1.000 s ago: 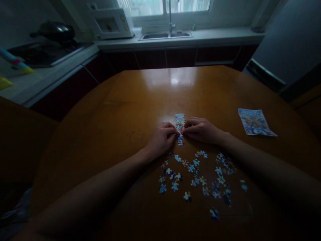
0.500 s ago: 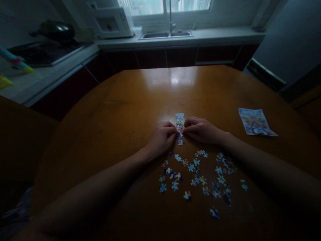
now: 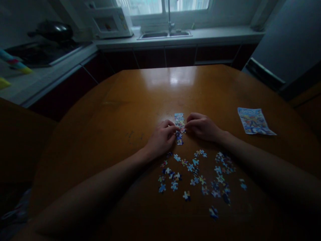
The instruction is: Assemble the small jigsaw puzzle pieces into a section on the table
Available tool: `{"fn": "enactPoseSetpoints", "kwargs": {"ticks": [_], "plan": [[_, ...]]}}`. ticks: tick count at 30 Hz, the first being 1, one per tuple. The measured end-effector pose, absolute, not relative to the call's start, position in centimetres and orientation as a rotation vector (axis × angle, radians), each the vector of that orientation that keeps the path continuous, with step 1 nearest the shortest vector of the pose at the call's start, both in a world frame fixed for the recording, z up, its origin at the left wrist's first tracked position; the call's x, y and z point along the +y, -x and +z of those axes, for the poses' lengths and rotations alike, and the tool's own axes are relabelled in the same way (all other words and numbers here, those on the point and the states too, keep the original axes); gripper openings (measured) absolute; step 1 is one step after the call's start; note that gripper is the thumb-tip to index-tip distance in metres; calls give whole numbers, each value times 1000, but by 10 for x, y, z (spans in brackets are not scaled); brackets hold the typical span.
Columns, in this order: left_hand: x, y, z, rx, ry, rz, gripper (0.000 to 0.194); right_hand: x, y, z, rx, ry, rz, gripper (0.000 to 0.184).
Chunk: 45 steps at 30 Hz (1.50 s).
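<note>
Brown counter (image 3: 120, 117), puzzle strip (image 3: 180, 121) under the fingertips

Joined pieces make up the puzzle strip, a narrow upright band near the middle of the frame, lying flat. The left hand (image 3: 163, 135) is on its left side, fingers bent, index finger and thumb over its lower part. The right hand (image 3: 202, 127) is curled at the right edge, fingertips at or against the pieces there. Neither hand is spread wide; whether either pinches a piece is too small and dark to tell.

The step in hand looks like fitting or pressing a piece at the lower right of the band. The next move seems to call for the left hand to steady the joined part while the right lines up the tab and presses lightly, as a sideways push could part the joints.

Loose pieces (image 3: 215, 193) lie scattered at lower centre and lower right, some touching or overlapping. The right forearm (image 3: 260, 157) runs just beside the right-hand cluster, so a careless sweep could disturb it. Dim light makes their prints hard to read. A creased picture sheet (image 3: 253, 122) lies at right, well apart from the hands. Beyond, a microwave (image 3: 111, 23) and a sink (image 3: 164, 37) sit along the top of the frame, with a pan (image 3: 56, 30) at upper left; these 3 obstruct nothing.
</note>
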<state>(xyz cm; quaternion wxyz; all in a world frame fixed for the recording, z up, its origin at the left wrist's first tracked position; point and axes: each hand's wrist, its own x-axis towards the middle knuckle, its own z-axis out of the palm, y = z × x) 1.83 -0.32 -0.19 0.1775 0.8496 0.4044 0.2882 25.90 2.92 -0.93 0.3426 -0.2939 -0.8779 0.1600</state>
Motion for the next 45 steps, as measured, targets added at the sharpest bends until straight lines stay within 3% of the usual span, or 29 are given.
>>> {"fn": "enactPoseSetpoints", "kwargs": {"ticks": [45], "plan": [[-5, -19, 1, 1134, -2438, 745, 31, 29, -259, -9, -2320, 701, 565, 28]]}}
